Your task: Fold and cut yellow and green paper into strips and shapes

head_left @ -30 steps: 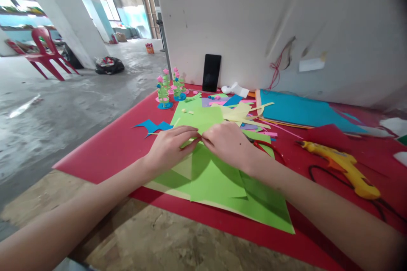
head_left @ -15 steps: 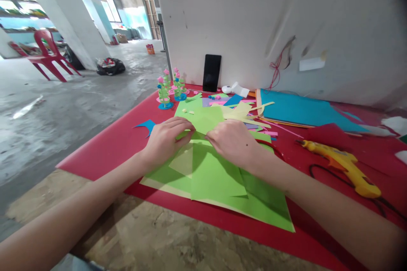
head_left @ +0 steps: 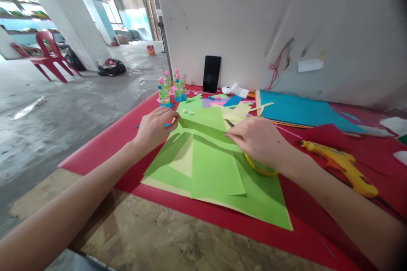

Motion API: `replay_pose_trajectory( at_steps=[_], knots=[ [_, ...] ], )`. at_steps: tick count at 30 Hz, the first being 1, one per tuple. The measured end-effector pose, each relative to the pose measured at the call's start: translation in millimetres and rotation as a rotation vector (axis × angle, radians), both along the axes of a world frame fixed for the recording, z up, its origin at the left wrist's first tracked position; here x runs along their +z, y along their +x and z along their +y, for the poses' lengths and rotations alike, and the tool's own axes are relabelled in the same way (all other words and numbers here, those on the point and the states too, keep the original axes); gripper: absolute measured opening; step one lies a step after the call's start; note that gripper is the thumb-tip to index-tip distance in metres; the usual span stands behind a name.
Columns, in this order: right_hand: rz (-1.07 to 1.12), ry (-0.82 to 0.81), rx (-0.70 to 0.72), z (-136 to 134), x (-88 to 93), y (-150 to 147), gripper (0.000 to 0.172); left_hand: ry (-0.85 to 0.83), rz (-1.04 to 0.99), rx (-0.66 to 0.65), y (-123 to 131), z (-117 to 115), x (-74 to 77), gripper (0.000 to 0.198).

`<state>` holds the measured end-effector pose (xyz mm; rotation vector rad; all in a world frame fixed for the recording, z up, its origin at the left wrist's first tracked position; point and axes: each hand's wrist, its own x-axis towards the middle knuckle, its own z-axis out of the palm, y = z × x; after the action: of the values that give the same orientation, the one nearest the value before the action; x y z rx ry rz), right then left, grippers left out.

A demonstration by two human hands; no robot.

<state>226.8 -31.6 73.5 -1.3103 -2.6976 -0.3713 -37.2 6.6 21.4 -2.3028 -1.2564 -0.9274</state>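
My left hand (head_left: 155, 128) pinches the left end of a green paper strip (head_left: 203, 128) between thumb and fingertips. At its right end, my right hand (head_left: 257, 140) grips the strip the same way. The strip sags slightly between them, casting a shadow on the green paper sheets (head_left: 219, 173) below. A pale yellow piece (head_left: 184, 161) shows among those sheets. Partly hidden beneath my right hand lie scissors, with a yellow handle loop (head_left: 262, 172) showing.
Small paper plant models (head_left: 165, 93) stand at the back left. A black phone (head_left: 212, 73) leans on the wall. Paper scraps lie behind my hands, with blue sheets (head_left: 295, 108) to the right. A yellow glue gun (head_left: 343, 163) rests near my right forearm.
My hands have moved apart, left hand leftward and right hand rightward, so more of the green strip shows between them. The yellow handle loop has come into view.
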Motion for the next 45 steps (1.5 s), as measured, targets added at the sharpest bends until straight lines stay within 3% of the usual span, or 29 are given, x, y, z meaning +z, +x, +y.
replay_pose_trajectory(
  at_steps=[4, 9, 12, 17, 25, 45],
  knots=[
    [-0.002, -0.018, -0.015, -0.6, 3.1, 3.1, 0.032, -0.001, -0.023, 0.046, -12.4, 8.6, -1.9, 0.009],
    [-0.002, -0.029, -0.045, -1.1, 2.8, 6.1, 0.03, 0.061, -0.219, 0.127, -21.9, 10.6, 4.6, 0.01],
    [0.0, -0.038, -0.027, -2.6, -1.9, 0.4, 0.032, -0.014, -0.265, 0.046, -1.2, -8.0, 11.2, 0.016],
    [0.006, -0.046, 0.074, -10.7, -10.3, -19.6, 0.034, -0.053, -0.011, -0.229, 43.7, -41.6, 7.3, 0.018],
    [-0.006, -0.011, 0.136, -19.2, -18.5, -28.8, 0.03, 0.009, 0.081, -0.401, 49.8, -51.0, 1.1, 0.01],
    [0.026, -0.081, 0.114, -24.3, -13.2, -31.7, 0.03, 0.041, 0.023, -0.406, 50.6, -56.7, -3.9, 0.014]
  ],
)
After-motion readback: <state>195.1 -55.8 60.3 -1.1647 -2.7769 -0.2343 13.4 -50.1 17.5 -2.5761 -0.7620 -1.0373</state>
